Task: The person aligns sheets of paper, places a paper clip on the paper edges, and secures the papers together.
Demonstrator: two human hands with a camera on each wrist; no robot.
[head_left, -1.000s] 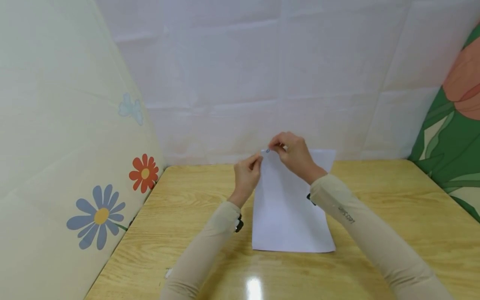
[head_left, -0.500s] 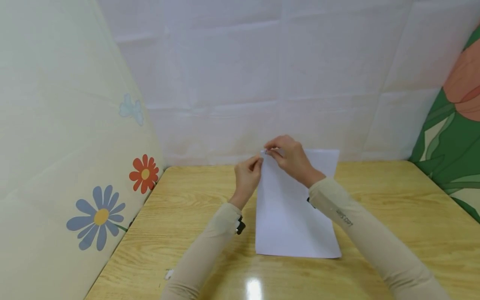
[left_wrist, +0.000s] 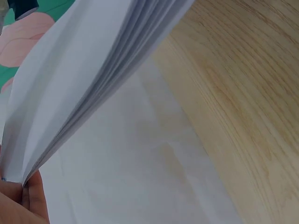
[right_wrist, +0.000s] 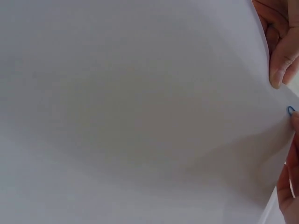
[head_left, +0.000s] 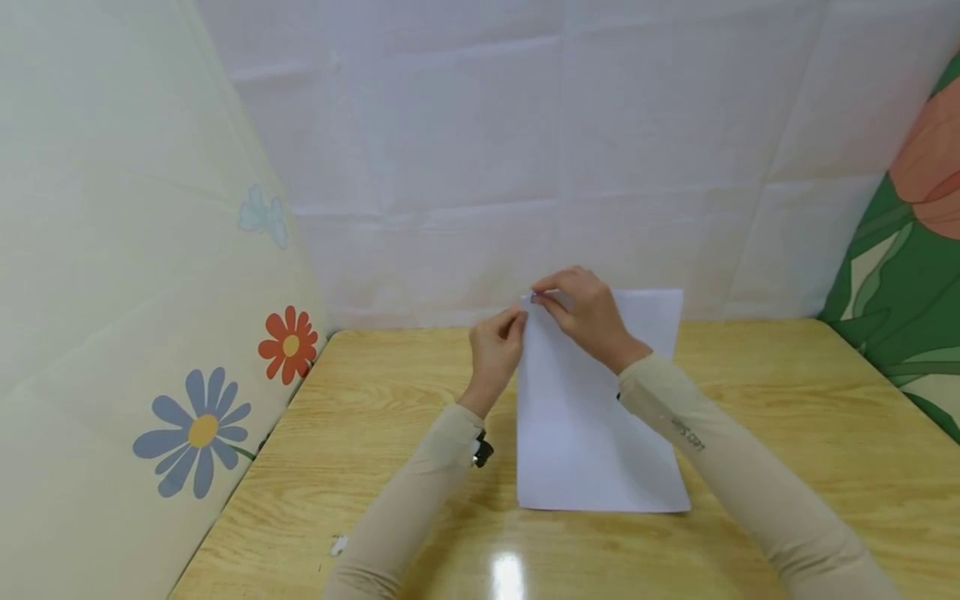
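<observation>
A stack of white paper sheets (head_left: 600, 433) is held up by its far left corner, its near edge low over the table. My left hand (head_left: 495, 354) pinches that corner between thumb and fingers. In the left wrist view the sheets (left_wrist: 79, 65) fan apart away from the pinching fingers (left_wrist: 35, 198). My right hand (head_left: 588, 312) is at the top edge just right of the left hand, pinching a small blue paper clip (right_wrist: 291, 110). The clip's loop lies over the face of the top sheet near the corner; the rest is hidden by the fingers.
The wood-grain table (head_left: 390, 400) spreads around the paper. A white cloth backdrop (head_left: 450, 150) rises behind it, with flower-printed panels at left and right. A small white patch (head_left: 339, 545) shows on the table by the left sleeve.
The paper's lower end has swung slightly to the right. My right hand has shifted a little left with the paper clip, onto the top edge near the corner. The left hand keeps its pinch.
</observation>
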